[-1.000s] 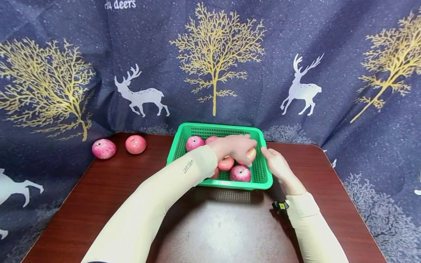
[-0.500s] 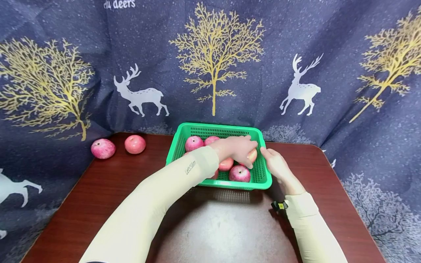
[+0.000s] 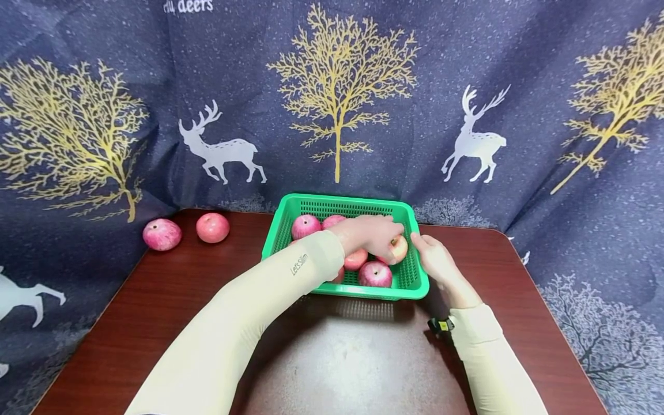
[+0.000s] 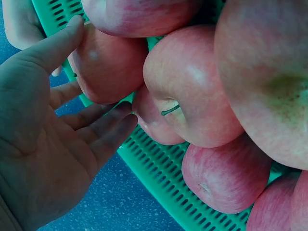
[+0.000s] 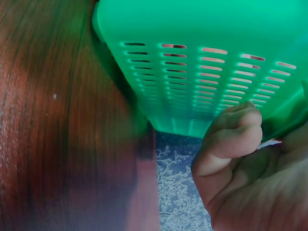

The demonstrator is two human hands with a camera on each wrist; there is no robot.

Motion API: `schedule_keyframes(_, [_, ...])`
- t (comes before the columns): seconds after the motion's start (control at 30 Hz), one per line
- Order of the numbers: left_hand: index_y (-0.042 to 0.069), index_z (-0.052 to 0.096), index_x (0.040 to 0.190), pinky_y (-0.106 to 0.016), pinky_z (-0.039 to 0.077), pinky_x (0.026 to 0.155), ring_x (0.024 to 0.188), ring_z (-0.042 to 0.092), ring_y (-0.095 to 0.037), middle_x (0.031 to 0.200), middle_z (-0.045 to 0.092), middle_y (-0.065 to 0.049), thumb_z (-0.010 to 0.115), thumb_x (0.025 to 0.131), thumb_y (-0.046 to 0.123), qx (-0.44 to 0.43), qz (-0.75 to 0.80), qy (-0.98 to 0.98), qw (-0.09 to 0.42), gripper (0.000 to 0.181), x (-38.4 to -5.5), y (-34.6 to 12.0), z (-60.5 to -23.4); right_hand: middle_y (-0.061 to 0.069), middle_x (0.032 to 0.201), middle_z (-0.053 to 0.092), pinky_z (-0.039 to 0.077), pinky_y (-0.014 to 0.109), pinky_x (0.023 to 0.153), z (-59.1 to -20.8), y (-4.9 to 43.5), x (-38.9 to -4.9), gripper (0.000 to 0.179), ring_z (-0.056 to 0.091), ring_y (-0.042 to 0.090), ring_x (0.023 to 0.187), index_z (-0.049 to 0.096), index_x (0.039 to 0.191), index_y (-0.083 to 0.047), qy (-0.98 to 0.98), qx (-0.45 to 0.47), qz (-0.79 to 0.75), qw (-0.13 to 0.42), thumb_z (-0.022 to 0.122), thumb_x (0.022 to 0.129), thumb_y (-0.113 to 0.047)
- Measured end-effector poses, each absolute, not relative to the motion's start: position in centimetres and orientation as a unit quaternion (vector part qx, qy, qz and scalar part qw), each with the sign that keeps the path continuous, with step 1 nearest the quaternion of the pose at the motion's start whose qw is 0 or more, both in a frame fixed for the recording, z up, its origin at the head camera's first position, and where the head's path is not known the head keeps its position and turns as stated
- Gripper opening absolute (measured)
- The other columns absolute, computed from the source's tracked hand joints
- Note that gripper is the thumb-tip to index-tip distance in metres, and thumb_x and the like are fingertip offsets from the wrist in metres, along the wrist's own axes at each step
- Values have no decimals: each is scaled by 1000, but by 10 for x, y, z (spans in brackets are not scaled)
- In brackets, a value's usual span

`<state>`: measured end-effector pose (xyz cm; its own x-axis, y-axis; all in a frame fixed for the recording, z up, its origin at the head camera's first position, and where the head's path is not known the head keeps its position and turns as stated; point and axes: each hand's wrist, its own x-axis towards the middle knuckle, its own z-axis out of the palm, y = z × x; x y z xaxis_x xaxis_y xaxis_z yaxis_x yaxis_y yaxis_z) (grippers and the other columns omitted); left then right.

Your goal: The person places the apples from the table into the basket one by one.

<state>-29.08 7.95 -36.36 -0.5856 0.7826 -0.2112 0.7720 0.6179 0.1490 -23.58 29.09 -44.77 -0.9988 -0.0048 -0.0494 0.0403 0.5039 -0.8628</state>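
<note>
A green plastic basket (image 3: 358,202) with slotted walls holds several red apples. My left hand (image 3: 370,231) reaches into its right side, over a pale red apple (image 3: 399,249) whose stem faces up. In the left wrist view, the thumb and fingers of the left hand (image 4: 53,120) lie on either side of an apple (image 4: 113,67). My right hand (image 3: 438,262) grips the right rim, thumb on top. Its curled fingers (image 5: 240,125) bear against the outer wall of the basket in the right wrist view. A darker striped apple (image 3: 376,274) sits at the basket's front.
Two apples, a striped one (image 3: 162,234) and a plain one (image 3: 212,227), lie outside the basket at the table's back left. A dark blue curtain (image 3: 332,104) with trees and deer hangs right behind the brown table (image 3: 171,300).
My left hand has drawn back slightly, and the apple beneath it has turned so more of it shows. The front striped apple has shifted a little left. The right hand stays put.
</note>
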Motion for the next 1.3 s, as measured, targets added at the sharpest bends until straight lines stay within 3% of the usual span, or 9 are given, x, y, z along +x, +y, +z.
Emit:
schedule_keyframes(0.1, [17,63,130,-43,54,94,119,62,-24,124,63,-3,79,97,44,436,28,890,129,46,-291,76,-363,15,100,75,58,34,80,-446,289,-236,59,70,15,86,65,114,1,871,8,-491,23,43,119,-53])
schedule_keyframes(0.2, [17,62,138,-44,54,99,130,61,-27,136,64,-7,77,97,46,432,33,892,130,52,-292,72,-363,14,101,75,58,34,80,-446,289,-236,60,71,15,86,65,117,2,871,5,-490,27,43,119,-53])
schedule_keyframes(0.4, [18,39,171,-49,42,123,164,36,-31,175,40,-15,71,103,55,396,42,905,153,85,-293,61,-361,13,103,77,61,33,78,-446,291,-236,63,74,13,84,64,125,2,864,3,-502,42,42,118,-56])
schedule_keyframes(0.5, [16,30,176,-47,34,129,168,28,-29,179,35,-12,70,104,60,387,52,907,155,93,-293,53,-358,13,104,77,61,33,78,-446,292,-235,64,74,13,84,64,126,2,862,5,-504,46,42,118,-57])
schedule_keyframes(0.6, [14,28,177,-46,30,131,170,22,-29,177,41,-9,67,106,62,389,66,907,151,94,-295,42,-355,14,105,76,60,34,78,-445,291,-234,64,73,13,85,64,126,3,863,8,-504,48,42,118,-57])
schedule_keyframes(0.73, [14,30,176,-47,29,132,170,22,-30,175,44,-5,66,108,60,379,98,908,149,90,-299,23,-349,16,106,76,61,34,78,-445,291,-232,64,74,15,85,63,126,3,862,8,-504,50,42,118,-57])
schedule_keyframes(0.83, [17,30,177,-48,27,133,170,22,-29,180,36,-5,64,108,61,367,120,910,148,88,-302,5,-343,17,107,76,60,33,80,-446,292,-232,65,73,15,87,64,126,3,866,8,-497,44,42,118,-57])
schedule_keyframes(1.07, [12,36,173,-45,41,124,154,49,-26,168,48,-12,67,108,59,365,179,908,107,86,-302,-39,-325,16,105,75,60,35,80,-447,291,-232,65,73,16,86,64,122,3,865,11,-499,45,42,118,-58])
schedule_keyframes(1.3, [14,39,172,-46,44,120,145,56,-25,156,56,-11,70,108,56,312,237,917,71,82,-303,-78,-314,15,104,75,61,34,78,-447,289,-232,63,74,15,84,63,123,4,859,4,-509,48,42,118,-55])
